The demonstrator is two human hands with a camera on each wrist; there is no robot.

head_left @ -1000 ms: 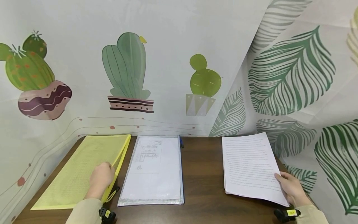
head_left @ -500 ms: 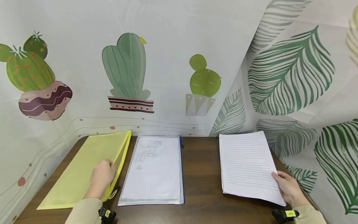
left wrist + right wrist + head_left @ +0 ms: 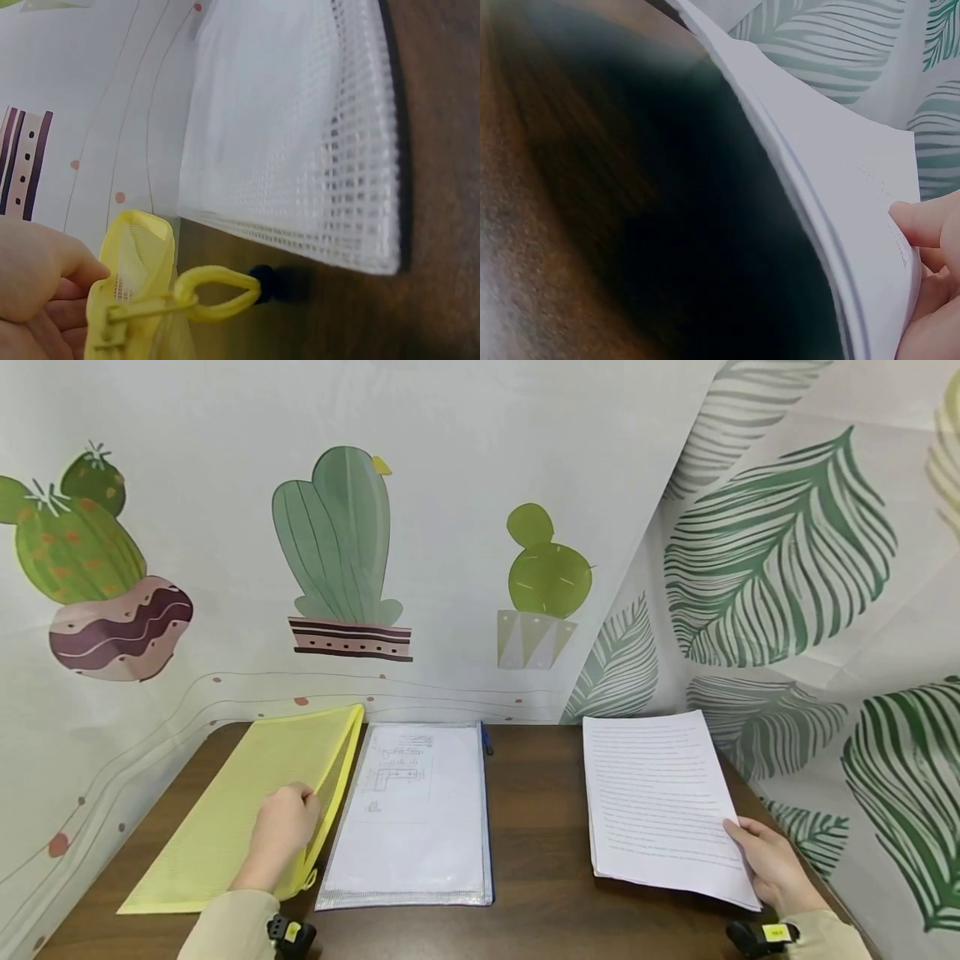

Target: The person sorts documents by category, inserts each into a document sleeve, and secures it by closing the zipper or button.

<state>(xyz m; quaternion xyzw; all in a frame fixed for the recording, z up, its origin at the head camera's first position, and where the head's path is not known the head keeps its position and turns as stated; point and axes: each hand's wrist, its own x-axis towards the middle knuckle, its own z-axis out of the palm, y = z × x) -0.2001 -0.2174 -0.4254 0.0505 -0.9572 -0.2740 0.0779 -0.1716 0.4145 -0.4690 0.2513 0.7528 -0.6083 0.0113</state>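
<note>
The left hand [image 3: 283,827] pinches a yellow pouch [image 3: 206,827] by its rim, the mouth gaping just right of the fingers; the right hand [image 3: 772,867] grips a paper stack [image 3: 660,802] that spreads left of its fingers. The step seems to be parting the pouch; the next move probably calls for a level stack.

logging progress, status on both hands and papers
Left hand grips open yellow mesh zipper pouch. Right hand holds printed paper stack. Clear document pouch lies between.
</note>
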